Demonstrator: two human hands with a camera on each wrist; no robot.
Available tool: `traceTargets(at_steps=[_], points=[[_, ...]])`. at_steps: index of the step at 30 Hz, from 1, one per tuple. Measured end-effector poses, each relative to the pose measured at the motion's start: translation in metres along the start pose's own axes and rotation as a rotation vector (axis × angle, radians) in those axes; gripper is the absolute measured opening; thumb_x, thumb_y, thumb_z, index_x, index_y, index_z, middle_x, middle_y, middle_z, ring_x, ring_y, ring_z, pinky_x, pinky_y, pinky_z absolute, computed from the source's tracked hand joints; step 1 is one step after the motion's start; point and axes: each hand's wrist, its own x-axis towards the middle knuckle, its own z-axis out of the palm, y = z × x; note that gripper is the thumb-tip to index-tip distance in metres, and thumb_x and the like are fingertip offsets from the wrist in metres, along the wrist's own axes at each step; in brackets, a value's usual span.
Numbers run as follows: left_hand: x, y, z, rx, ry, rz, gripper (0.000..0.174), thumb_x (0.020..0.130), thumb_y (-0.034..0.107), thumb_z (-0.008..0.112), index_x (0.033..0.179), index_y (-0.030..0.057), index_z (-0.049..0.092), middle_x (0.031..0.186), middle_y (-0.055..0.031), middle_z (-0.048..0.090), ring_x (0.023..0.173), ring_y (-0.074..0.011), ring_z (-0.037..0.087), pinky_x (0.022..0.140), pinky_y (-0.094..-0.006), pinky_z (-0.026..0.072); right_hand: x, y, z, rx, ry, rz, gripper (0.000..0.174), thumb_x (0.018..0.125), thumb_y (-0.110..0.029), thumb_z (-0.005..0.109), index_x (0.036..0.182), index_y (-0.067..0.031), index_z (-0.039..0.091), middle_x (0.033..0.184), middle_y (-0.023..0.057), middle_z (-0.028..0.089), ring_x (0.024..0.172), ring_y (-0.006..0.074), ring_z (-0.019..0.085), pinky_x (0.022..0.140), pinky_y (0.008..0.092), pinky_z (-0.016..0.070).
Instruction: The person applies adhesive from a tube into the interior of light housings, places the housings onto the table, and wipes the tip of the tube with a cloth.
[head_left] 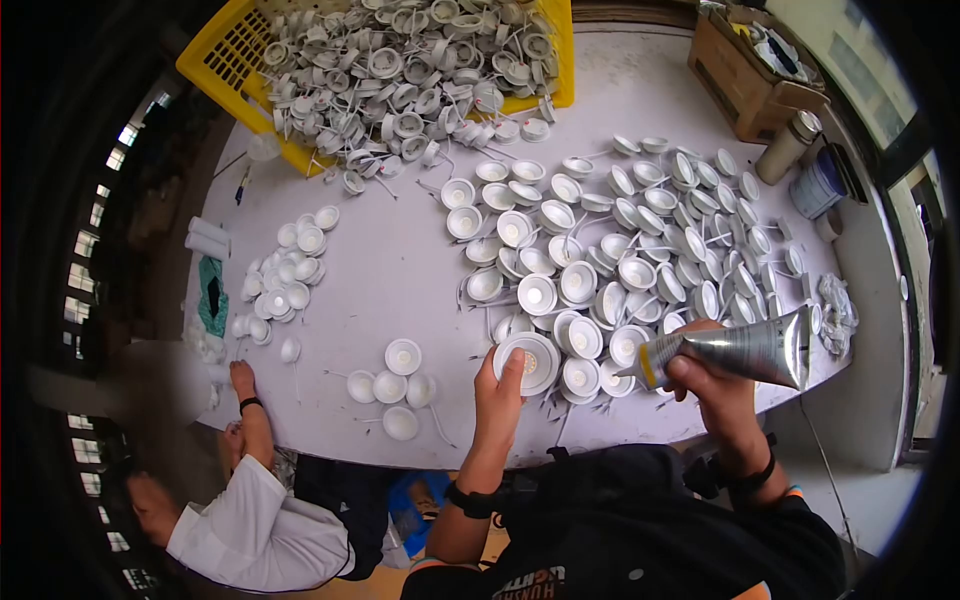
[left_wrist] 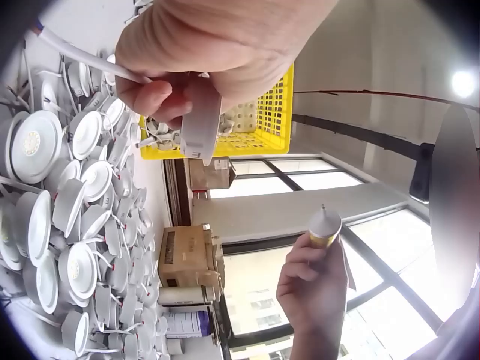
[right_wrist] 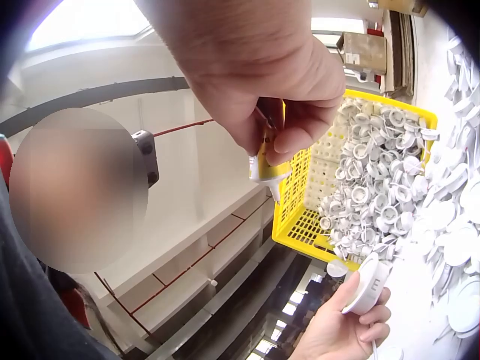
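In the head view my left hand (head_left: 493, 405) grips a round white downlight (head_left: 543, 366) near the table's front edge, thumb over its rim and face towards me. A white cable trails from this lamp in the left wrist view, beside the curled fingers (left_wrist: 154, 97). To the right, my right hand (head_left: 718, 388) holds a silver squeeze tube (head_left: 750, 352) with a yellow collar. Its white nozzle (left_wrist: 325, 223) points towards the held lamp, apart from it. Rows of white downlights (head_left: 536, 294) stand just beyond both hands, most with faces up.
A yellow crate (head_left: 228, 50) heaped with lamp housings stands at the back. Small white parts (head_left: 282, 270) and a lamp cluster (head_left: 402, 357) lie leftward. A cardboard box (head_left: 745, 85), flask (head_left: 790, 147) and tub (head_left: 818, 185) line the right side. Another person's hand (head_left: 243, 378) rests at the left edge.
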Motion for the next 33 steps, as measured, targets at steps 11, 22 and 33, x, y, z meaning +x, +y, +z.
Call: traceTargets(at_steps=[11,22,33], points=[[0.012,-0.011,0.001,0.068,0.009,0.117,0.023,0.079,0.017,0.046,0.096,0.0014,0.049,0.082,-0.0038,0.054,0.071,-0.0081,0.050,0.057,-0.0203,0.0394,0.008,-0.002,0.002,-0.033,-0.057,0.000,0.025,0.073,-0.016,0.060,0.087,-0.0002,0.047,0.068,0.0050,0.052,0.055,0.0079,0.048,0.047,0.0187,0.0380],[-0.014,0.000,-0.009,-0.199,0.015,0.116,0.034,0.075,0.023,0.055,0.099,0.0017,0.043,0.079,-0.0041,0.052,0.065,-0.0078,0.051,0.047,-0.0187,0.0392,0.020,0.025,0.034,0.336,-0.099,-0.003,0.022,0.077,-0.019,0.053,0.084,0.0013,0.050,0.068,0.0079,0.053,0.055,0.0132,0.050,0.049,0.0234,0.0410],[-0.045,0.006,-0.010,-0.215,0.032,0.179,0.039,0.079,0.025,0.051,0.108,0.0009,0.039,0.087,-0.0059,0.051,0.066,-0.0078,0.051,0.046,-0.0180,0.0397,0.041,0.069,0.098,0.592,-0.016,0.028,0.026,0.077,-0.013,0.056,0.099,-0.0014,0.048,0.083,0.0049,0.054,0.069,0.0128,0.054,0.061,0.0237,0.0428]])
